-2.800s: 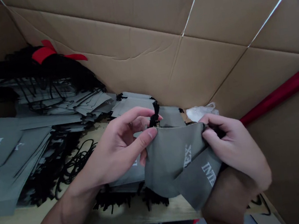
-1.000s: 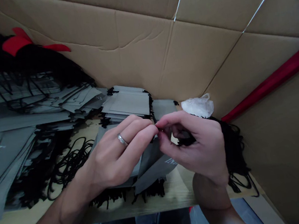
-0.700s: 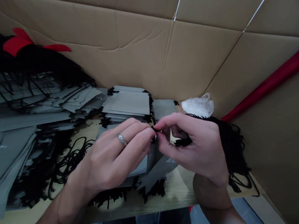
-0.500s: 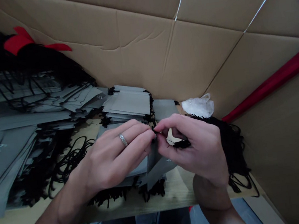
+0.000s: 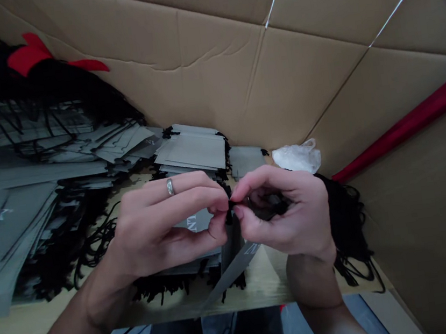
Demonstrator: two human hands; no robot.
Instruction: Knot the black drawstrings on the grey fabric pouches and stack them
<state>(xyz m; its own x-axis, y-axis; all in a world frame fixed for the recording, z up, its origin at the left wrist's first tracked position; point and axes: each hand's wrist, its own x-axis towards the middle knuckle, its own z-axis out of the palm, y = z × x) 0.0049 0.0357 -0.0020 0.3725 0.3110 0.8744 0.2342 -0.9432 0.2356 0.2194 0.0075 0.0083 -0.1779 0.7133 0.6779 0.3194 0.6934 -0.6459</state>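
Over the middle of the table, my left hand (image 5: 173, 222), with a ring on one finger, pinches a short piece of black cord (image 5: 231, 205) between thumb and fingertips. Thumb and forefinger of my right hand (image 5: 287, 208) close on the same cord from the other side, and more black cord lies in its curled palm. Below the fingertips hangs a flat grey card-like piece with white lettering (image 5: 238, 262), tilted; its join to the cord is hidden. Beneath my left hand lies a stack of similar grey pieces with black cord ends, partly covered.
Grey pieces with black cords (image 5: 29, 212) are heaped at the left, a red strip (image 5: 30, 55) on top. A neat grey stack (image 5: 192, 148) stands behind my hands. A white plastic bag (image 5: 297, 157) and a bundle of black cords (image 5: 346, 222) lie right. Cardboard walls (image 5: 199, 40) enclose the table.
My left hand has turned so its thumb shows, pinching the cord. The hanging grey piece has swung to a steeper edge-on tilt. My right hand keeps its pinch nearly in place.
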